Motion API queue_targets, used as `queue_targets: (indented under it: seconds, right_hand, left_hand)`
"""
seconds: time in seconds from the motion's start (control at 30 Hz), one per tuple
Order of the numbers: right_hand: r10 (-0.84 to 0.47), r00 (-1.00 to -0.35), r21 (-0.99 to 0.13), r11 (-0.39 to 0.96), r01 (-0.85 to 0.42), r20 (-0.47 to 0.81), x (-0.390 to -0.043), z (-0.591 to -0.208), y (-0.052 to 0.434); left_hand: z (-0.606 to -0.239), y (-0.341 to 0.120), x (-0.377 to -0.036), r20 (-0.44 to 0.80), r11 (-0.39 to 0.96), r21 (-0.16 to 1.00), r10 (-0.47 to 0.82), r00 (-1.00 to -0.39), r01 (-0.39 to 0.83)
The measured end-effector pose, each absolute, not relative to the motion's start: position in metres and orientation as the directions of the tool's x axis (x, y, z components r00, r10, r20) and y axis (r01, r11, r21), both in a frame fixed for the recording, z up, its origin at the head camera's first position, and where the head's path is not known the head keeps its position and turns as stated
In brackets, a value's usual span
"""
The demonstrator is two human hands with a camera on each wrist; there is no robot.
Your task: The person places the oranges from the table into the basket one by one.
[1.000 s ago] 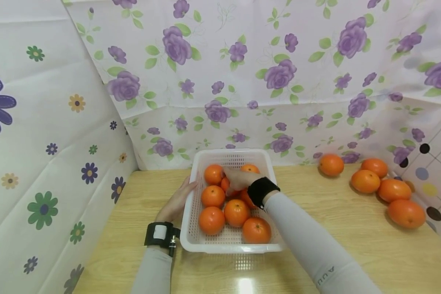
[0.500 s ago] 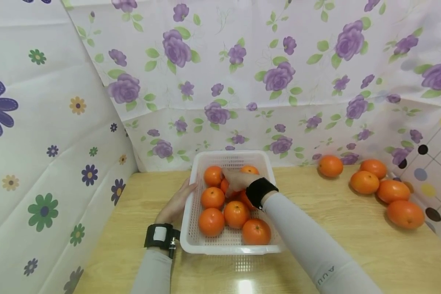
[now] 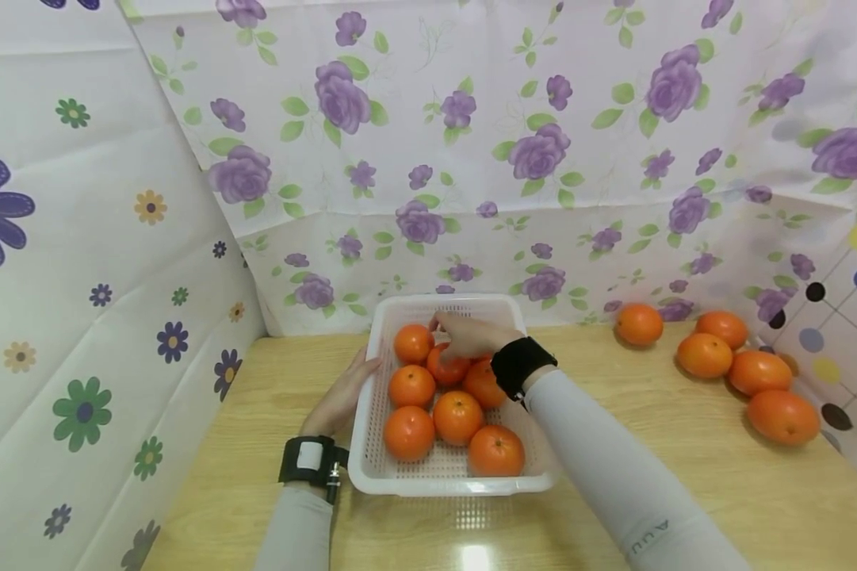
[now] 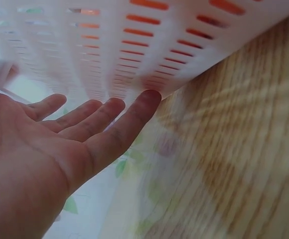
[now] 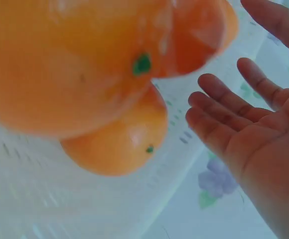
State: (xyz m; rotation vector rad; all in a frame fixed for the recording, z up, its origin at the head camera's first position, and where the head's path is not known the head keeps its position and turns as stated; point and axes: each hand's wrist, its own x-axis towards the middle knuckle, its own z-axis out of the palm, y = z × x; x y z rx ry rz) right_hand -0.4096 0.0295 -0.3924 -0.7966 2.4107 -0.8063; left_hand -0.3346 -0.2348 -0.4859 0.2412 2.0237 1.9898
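Observation:
Several oranges lie in a white perforated plastic basket (image 3: 449,485) on the wooden table. My right hand (image 3: 467,333) is over the back of the basket, its fingers spread above an orange (image 3: 442,369) and holding nothing. Its palm and loosely bent fingers appear beside the oranges (image 5: 119,134) in the right wrist view. My left hand (image 3: 341,395) lies along the basket's left side. In the left wrist view, the extended fingers (image 4: 119,132) reach to the slotted wall (image 4: 149,45). The right hand and wrist hide part of the basket's back right corner.
To the right, several more oranges (image 3: 759,372) lie on the table (image 3: 614,412), with one orange (image 3: 639,324) apart near the back. A flowered sheet (image 3: 414,159) hangs right behind the basket, and another patterned sheet (image 3: 114,341) borders the left side.
My right hand has let go of the orange and lifted slightly, showing more of the fruit beneath. My left hand stays at the basket's side. The view has shifted slightly.

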Motion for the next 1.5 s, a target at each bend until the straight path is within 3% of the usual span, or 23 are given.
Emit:
queue_targets:
  seconds: [0.23,0.67,1.5]
  right_hand:
    - [-0.686,-0.717,-0.578,0.636,-0.51,-0.122,-0.42,-0.377,0.041]
    - [-0.63,-0.775,-0.656,0.564,-0.501,0.051,-0.422,-0.358,0.075]
    - [-0.531,-0.82,-0.709,0.494,-0.504,0.213,-0.41,-0.356,0.117]
  left_hand:
    - [-0.484,-0.234,-0.334,-0.101,0.046,0.995,0.293,-0.951,-0.091]
    - [-0.484,-0.232,-0.337,-0.094,0.029,0.996,0.305,-0.948,-0.089]
    - [-0.484,-0.234,-0.333,-0.099,0.055,0.995,0.305,-0.947,-0.086]
